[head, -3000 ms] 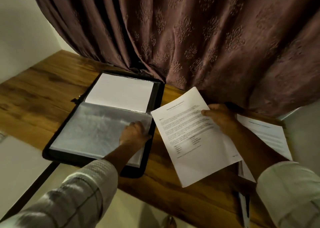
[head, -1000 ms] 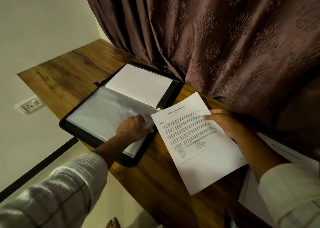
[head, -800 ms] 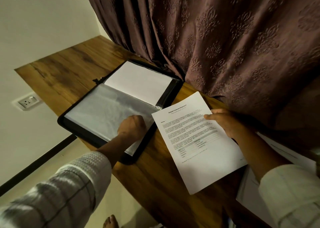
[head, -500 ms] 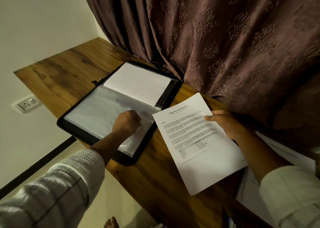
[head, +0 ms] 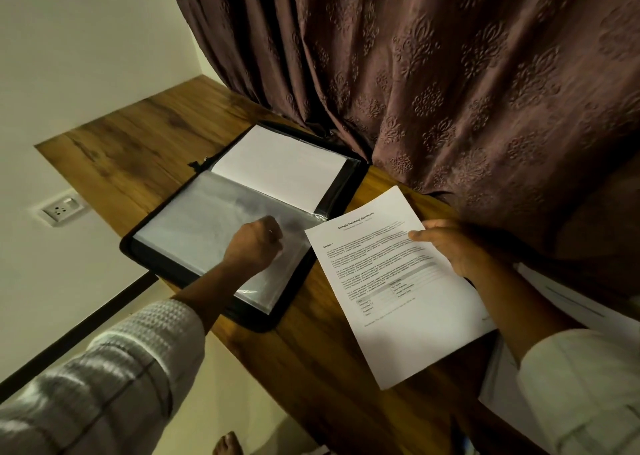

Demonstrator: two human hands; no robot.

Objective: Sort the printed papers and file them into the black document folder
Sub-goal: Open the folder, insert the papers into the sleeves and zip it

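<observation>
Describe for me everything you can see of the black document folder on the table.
The black document folder lies open and flat on the wooden table, its far edge at the curtain. Its border is black; the material is hard to tell. The far half holds a plain white sheet. The near half shows a clear, wrinkled plastic sleeve. The left hand, fingers curled, rests on that sleeve; whether it pinches it is unclear.

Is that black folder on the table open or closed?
Open. The black document folder lies spread flat on the wooden table, with its clear sleeve and a white sheet inside both showing.
</observation>
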